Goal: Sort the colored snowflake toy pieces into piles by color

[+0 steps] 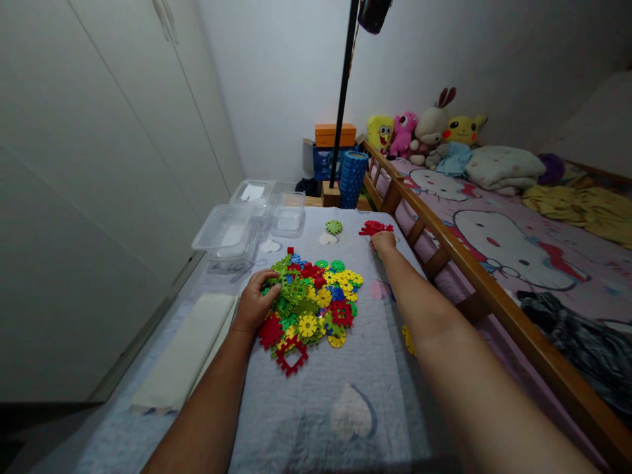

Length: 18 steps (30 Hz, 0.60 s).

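Observation:
A mixed pile of plastic interlocking building pieces (323, 297), red, yellow, green and blue, lies on the cloth-covered table. My left hand (257, 299) is at the pile's left side, its fingers and thumb curved round green square lattice pieces (291, 289). At the far right of the table, my right hand (384, 242) reaches down with closed fingers against a small group of red pieces (374, 227). Its fingertips are hidden, so what they pinch cannot be made out. One light green piece (334, 227) lies apart, left of the red group.
Clear plastic containers (224, 230) stand at the back left. A folded cream cloth (187, 352) lies at the left. Along the right runs a wooden bed rail (444, 253). A black pole (342, 99) rises behind the table. A yellow piece (408, 340) lies by my right forearm.

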Motion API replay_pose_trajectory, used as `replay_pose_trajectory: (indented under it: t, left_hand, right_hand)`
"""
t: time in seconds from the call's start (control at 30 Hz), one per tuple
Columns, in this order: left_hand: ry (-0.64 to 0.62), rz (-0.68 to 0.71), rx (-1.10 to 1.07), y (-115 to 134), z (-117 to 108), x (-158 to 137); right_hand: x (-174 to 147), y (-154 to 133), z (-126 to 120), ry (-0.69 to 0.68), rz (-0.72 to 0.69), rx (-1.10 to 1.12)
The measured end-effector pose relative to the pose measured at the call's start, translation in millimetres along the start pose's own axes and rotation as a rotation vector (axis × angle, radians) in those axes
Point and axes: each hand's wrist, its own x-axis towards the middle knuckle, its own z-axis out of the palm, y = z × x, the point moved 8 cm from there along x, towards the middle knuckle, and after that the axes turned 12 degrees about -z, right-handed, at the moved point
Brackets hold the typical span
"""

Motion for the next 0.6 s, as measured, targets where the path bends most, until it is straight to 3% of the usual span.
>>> replay_pose_trajectory:
  t: [0.43, 0.6]
  left_hand:
    - [0.008, 0.000, 0.005, -0.1, -0.4, 0.7]
    - [-0.001, -0.012, -0.002, 0.4, -0.4, 0.4]
  right_hand:
    - [10.9, 11.3, 11.2, 0.066, 0.115, -0.020]
    - [12.7, 11.0, 21.7, -0.005, 0.031, 0.040]
